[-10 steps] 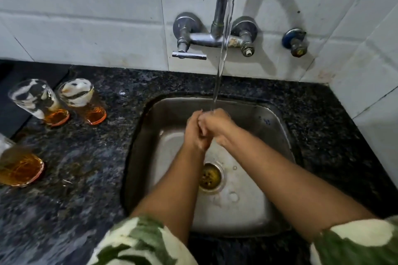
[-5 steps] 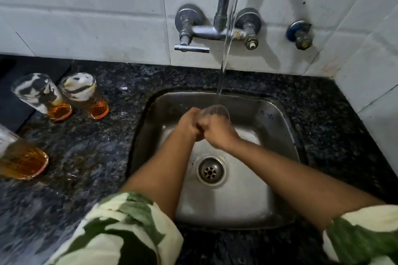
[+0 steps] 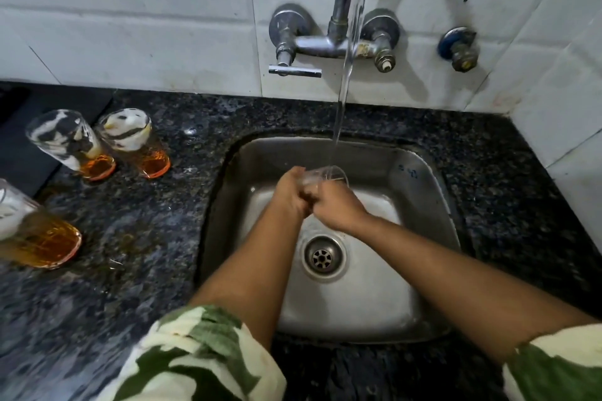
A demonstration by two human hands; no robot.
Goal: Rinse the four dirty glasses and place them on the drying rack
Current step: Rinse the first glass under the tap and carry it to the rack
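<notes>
Over the steel sink (image 3: pixel 423 172) both hands wrap one clear glass (image 3: pixel 325 173), its rim up under the running water. My left hand (image 3: pixel 291 192) grips it from the left, my right hand (image 3: pixel 337 205) from the right and below. Three dirty glasses with amber bases and white residue stand on the black granite counter at the left: one (image 3: pixel 70 143) at the back, one (image 3: pixel 135 143) beside it, one (image 3: pixel 29 231) at the left edge, partly cut off. No drying rack is in view.
A wall tap (image 3: pixel 338 42) with a lever handle (image 3: pixel 294 71) pours a stream into the sink. A second small valve (image 3: pixel 457 49) sits on the tiled wall to the right. The drain (image 3: pixel 322 257) lies below the hands. Dark counter (image 3: pixel 505 179) surrounds the sink.
The hands have shifted slightly so the glass rim shows above the fingers under the stream. The amber liquid seen in the drain a second ago has gone.
</notes>
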